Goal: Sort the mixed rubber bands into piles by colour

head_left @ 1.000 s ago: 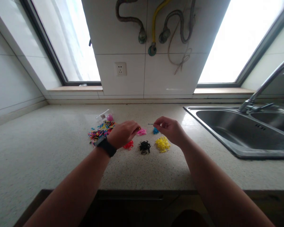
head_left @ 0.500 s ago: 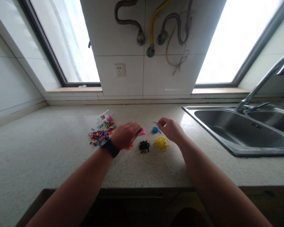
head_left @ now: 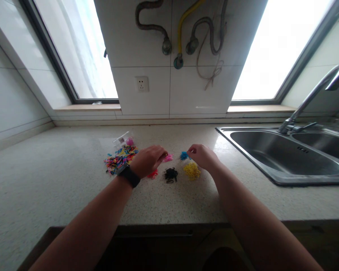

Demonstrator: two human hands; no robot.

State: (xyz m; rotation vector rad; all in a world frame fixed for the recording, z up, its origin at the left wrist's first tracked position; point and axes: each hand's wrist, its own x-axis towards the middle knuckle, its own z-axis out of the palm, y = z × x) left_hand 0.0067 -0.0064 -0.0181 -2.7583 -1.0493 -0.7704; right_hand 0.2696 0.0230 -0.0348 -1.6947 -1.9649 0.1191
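Small rubber bands lie sorted by colour on the counter (head_left: 169, 207). My left hand (head_left: 149, 160), wearing a black watch (head_left: 129, 175), is closed in a pinch beside the pink bands (head_left: 168, 157); what its fingertips hold is too small to make out. The red bands (head_left: 152, 174) are partly hidden under that hand. My right hand (head_left: 201, 155) has thumb and fingers pinched together at the edge of the blue bands (head_left: 183, 155). Whatever is between those fingers cannot be made out. Yellow bands (head_left: 192, 171) and black bands (head_left: 171, 174) lie nearer to me.
A mixed-colour heap of bands (head_left: 119, 160) lies left of my left hand, with a clear plastic box (head_left: 122, 139) holding something pink behind it. To the right is a steel sink (head_left: 274, 177) with a faucet (head_left: 307, 101). A tiled wall with a socket (head_left: 141, 84) stands behind.
My right hand has come down to the blue pile; the thin dark looped thing at its fingertips no longer shows. My left hand shifted slightly right, then back, still pinched. The view has turned a little.
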